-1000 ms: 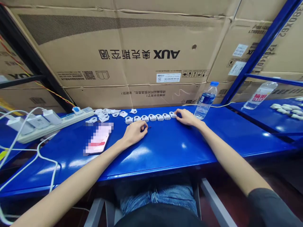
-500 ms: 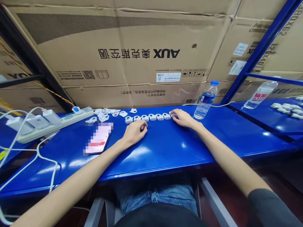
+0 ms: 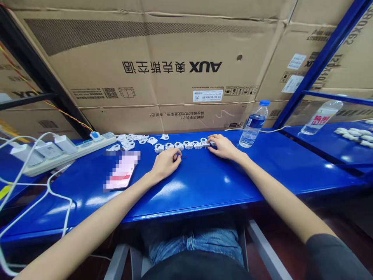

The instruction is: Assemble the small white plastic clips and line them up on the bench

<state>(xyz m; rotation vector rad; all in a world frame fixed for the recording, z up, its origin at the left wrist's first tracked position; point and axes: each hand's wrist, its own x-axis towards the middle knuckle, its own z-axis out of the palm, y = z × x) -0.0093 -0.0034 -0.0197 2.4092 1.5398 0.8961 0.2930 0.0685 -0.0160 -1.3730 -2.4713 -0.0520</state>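
Several small white plastic pieces with ring-shaped tops (image 3: 188, 145) stand in a row across the blue table (image 3: 204, 182). My right hand (image 3: 223, 147) is at the row's right end, thumb and fingers closed around the last piece, which they largely cover. My left hand (image 3: 166, 164) rests just in front of the row's left part, its fingers curled together. Something dark shows between its thumb and index finger, too small to name. By those fingertips is a tiny red thing (image 3: 184, 156). Loose white pieces of similar look (image 3: 128, 145) lie in a pile farther left.
A phone (image 3: 122, 171), partly blurred, lies left of my left arm. Behind it is a power strip (image 3: 78, 151) with chargers and white cables. A water bottle (image 3: 254, 124) stands beyond my right hand. Large cardboard boxes (image 3: 175, 89) rise along the back edge.
My right hand has shifted slightly left, bringing its fingers closer to the neighbouring piece in the row. My left hand stays where it was.
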